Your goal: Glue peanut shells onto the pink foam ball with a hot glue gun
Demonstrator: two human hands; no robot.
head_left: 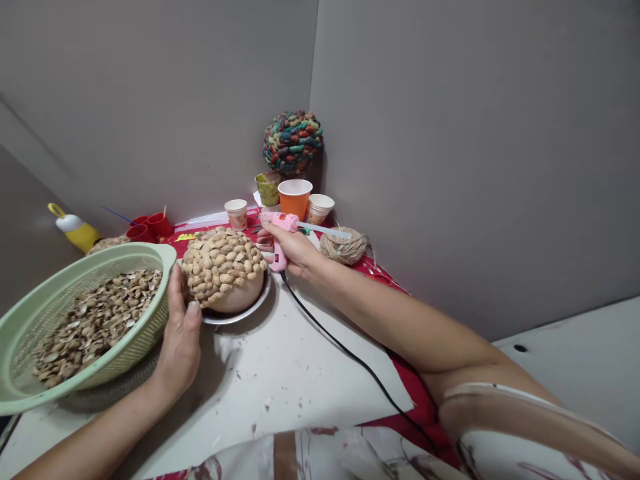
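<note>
A round form (pixel 224 270), its upper part covered with rows of peanuts and its lower front bare and smooth, sits in a shallow metal dish (pixel 235 319). My left hand (pixel 179 337) rests at its left side, fingers stretched and thumb apart, against or very close to the form; contact is partly hidden. In my right hand (pixel 295 248) is a pink hot glue gun (pixel 280 223), held just right of the form. A clear glue stick (pixel 325 230) sticks out of its back toward my forearm. Its black cord (pixel 340 343) runs down across the white table sheet.
At left stands a green basket (pixel 173 257) of nut shells (pixel 95 320). Behind are red cups (pixel 160 225), a paper cup (pixel 237 215), an orange cup (pixel 295 198), a twine ball (pixel 345 246) and a colourful ball (pixel 293 143). Grey walls (pixel 450 133) enclose the back and right.
</note>
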